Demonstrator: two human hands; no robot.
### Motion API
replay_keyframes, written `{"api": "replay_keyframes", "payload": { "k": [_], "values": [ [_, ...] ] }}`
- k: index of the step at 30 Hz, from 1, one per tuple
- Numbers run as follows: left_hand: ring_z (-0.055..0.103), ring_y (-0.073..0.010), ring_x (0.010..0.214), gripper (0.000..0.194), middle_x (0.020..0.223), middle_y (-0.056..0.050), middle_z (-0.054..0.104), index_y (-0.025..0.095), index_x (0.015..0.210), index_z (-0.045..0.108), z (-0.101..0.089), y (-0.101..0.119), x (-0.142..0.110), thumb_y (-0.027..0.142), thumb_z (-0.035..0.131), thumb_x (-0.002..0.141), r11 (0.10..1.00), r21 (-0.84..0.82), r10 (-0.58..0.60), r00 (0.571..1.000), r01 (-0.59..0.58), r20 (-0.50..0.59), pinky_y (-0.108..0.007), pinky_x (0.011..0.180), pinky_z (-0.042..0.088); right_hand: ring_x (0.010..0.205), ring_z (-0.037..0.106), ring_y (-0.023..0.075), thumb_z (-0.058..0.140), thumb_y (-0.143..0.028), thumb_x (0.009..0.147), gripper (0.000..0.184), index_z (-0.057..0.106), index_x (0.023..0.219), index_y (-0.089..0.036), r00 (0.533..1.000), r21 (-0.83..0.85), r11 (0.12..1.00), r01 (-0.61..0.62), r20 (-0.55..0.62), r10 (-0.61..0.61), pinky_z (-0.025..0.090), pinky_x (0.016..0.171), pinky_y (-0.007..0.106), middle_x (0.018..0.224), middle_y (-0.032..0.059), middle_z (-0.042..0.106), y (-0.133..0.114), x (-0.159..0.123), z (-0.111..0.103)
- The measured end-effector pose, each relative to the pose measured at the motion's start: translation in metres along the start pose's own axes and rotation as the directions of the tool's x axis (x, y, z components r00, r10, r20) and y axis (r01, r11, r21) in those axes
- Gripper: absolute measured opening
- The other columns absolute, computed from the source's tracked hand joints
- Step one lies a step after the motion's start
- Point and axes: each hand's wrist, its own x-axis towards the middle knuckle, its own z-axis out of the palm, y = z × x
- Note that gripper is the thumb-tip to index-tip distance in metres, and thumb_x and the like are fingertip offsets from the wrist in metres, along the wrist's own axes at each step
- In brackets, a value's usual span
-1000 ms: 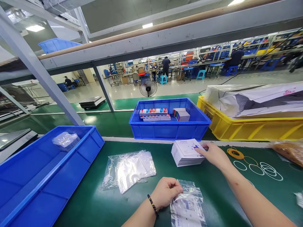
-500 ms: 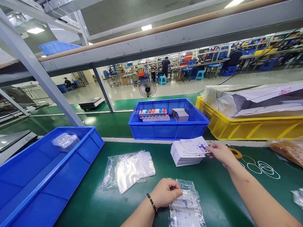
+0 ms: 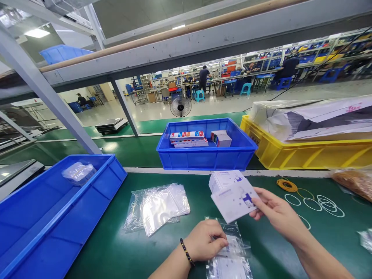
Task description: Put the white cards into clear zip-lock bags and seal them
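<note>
A white printed card [image 3: 234, 202] with a purple mark is pinched between the thumb and fingers of my right hand [image 3: 273, 211]. It is tilted, in front of the stack of cards [image 3: 218, 181] and partly covering it. Lower down, my left hand [image 3: 207, 239], with a beaded bracelet at the wrist, is closed on the upper part of a clear plastic bag [image 3: 229, 265]. Printed white cards show through that bag. Left of it, a pile of clear plastic bags [image 3: 162, 205] lies on the green work surface.
A blue bin [image 3: 206, 159] with several small boxes stands behind the stack, beside a yellow bin [image 3: 316, 157] with wrapped sheets. Another blue bin [image 3: 95, 205] is at left. Rubber bands [image 3: 312, 204] lie at right. A metal shelf beam [image 3: 174, 46] crosses above.
My right hand has drawn the card off the stack, toward me and down, close above the bag. My left hand has shifted slightly and still grips the bag.
</note>
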Motion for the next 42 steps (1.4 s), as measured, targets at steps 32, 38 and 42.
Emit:
{"api": "replay_keyframes", "payload": {
  "k": [32,38,42],
  "values": [
    [0.046,-0.0077,0.045,0.027,0.046,0.004,0.052,0.015,0.054,0.051,0.004,-0.002,0.009,0.037,0.067,0.053,0.742,-0.521,-0.558,0.819,0.421,-0.133,-0.022,0.049,0.035,0.055,0.037,0.0093,0.056,-0.024,0.063,0.018,0.059,0.078,-0.016,0.825,-0.123,0.984,-0.126,0.538,0.172,0.031,0.052,0.022,0.057,-0.0071,0.040,0.030,-0.016,0.040],
    [0.042,-0.0073,0.044,0.023,0.045,0.005,0.049,0.016,0.053,0.049,0.005,-0.004,0.009,0.034,0.064,0.056,0.782,-0.460,-0.535,0.831,0.421,-0.150,-0.022,0.047,0.032,0.054,0.038,0.0096,0.058,-0.029,0.062,0.015,0.058,0.068,-0.015,0.842,-0.144,0.982,-0.123,0.509,0.180,0.031,0.051,0.022,0.055,-0.0057,0.044,0.029,-0.017,0.045],
    [0.042,-0.0073,0.045,0.020,0.046,0.005,0.048,0.016,0.053,0.049,0.006,-0.002,0.010,0.032,0.062,0.055,0.804,-0.439,-0.510,0.845,0.401,-0.161,-0.022,0.048,0.033,0.051,0.032,0.0089,0.054,-0.039,0.065,0.025,0.047,0.054,-0.018,0.864,-0.141,0.987,-0.081,0.483,0.139,0.027,0.048,0.022,0.051,-0.0064,0.038,0.027,-0.018,0.050]
  ]
}}
